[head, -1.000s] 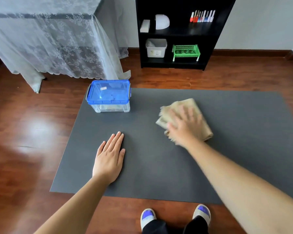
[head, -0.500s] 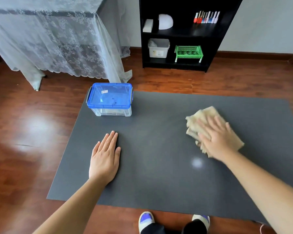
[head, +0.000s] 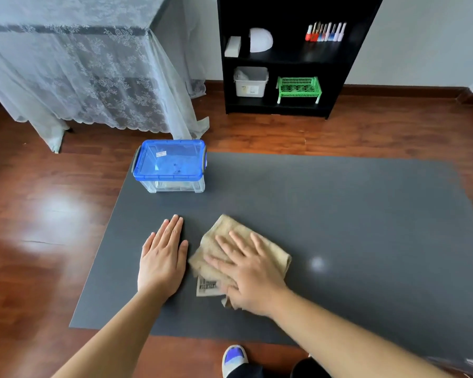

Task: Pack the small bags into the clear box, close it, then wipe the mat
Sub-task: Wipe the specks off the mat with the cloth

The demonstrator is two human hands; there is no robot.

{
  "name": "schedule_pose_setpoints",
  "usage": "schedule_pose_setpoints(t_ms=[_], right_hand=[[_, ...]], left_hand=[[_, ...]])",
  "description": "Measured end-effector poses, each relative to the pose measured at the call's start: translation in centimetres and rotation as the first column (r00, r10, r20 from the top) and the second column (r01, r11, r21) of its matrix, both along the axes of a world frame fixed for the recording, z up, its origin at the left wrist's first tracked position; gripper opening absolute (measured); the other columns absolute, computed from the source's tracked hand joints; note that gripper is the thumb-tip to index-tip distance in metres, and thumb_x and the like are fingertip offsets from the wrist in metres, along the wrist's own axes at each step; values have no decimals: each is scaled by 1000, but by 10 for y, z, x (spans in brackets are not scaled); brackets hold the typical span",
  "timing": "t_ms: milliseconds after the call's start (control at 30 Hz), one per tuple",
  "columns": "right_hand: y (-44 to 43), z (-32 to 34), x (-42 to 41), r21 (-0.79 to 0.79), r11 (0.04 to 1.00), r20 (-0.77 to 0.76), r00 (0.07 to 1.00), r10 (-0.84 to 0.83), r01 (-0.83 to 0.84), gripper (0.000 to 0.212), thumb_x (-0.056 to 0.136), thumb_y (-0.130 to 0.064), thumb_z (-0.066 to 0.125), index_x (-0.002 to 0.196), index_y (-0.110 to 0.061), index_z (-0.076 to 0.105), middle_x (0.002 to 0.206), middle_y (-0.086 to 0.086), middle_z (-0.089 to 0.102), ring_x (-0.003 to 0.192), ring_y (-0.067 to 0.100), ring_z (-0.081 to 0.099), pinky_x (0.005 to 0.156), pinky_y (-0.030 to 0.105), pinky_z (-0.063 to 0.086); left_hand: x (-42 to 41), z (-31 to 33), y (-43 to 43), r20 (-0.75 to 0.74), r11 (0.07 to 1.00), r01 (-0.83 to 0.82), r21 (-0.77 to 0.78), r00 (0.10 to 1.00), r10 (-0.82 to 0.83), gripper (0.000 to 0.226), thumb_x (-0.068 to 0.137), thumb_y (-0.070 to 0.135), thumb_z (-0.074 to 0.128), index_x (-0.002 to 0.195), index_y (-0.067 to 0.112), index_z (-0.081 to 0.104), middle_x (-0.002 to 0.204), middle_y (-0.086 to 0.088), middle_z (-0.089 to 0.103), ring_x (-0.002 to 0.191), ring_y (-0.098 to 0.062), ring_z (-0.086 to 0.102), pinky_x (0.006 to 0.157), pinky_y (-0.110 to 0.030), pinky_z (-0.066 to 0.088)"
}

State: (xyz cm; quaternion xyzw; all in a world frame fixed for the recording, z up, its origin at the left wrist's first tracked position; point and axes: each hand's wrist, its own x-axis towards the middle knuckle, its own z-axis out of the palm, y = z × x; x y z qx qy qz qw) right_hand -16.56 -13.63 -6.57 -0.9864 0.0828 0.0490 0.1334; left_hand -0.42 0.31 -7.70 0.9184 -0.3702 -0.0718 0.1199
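A clear box [head: 175, 185] with a blue lid [head: 170, 159] stands closed at the far left corner of the dark grey mat [head: 339, 214]. Its contents are hard to make out through the lid. My right hand [head: 250, 271] presses flat on a beige cloth [head: 273, 253] in the near middle of the mat; a printed label sticks out from under the cloth. My left hand [head: 163, 257] lies flat, palm down, on the mat just left of the cloth, holding nothing.
The mat lies on a red-brown wooden floor [head: 38, 214]. A black shelf unit [head: 284, 50] with a green basket [head: 298, 88] and a white bin [head: 250, 81] stands behind. A lace-covered table [head: 79, 64] is at the back left. My slippered foot [head: 234, 360] is at the mat's near edge.
My right hand swept the cloth to the right, then back left and nearer to me, ending beside my left hand. The left hand stayed planted on the mat.
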Motion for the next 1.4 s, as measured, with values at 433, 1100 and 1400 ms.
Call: schedule_pose_setpoints(t_ms=[433,1100,1400], right_hand=[[-77,-7,-112,-58,953,-27,954,-299,297,63,84,-67,26,143,-54,6,159,-12,11,148,18,2,117,45,1],[-39,-5,-185,-53,876,18,878,-479,479,62,88,-67,30,145,-42,24,156,-3,28,144,29,23,112,54,11],[-128,-7,-251,-99,642,-3,645,-764,761,69,84,-72,10,146,-45,6,159,-11,9,148,23,2,118,48,3]], left_hand=[[-54,-2,-48,-20,995,82,58,997,-81,58,97,43,21,149,22,9,159,8,6,146,-10,0,118,-35,0],[-135,9,-111,-24,996,20,86,1000,-18,61,97,38,29,149,13,9,160,-2,6,146,-18,4,118,-39,7],[-186,0,-149,-39,969,149,197,989,-144,66,96,48,18,149,15,-3,160,0,-6,146,-19,-10,117,-48,-2]])
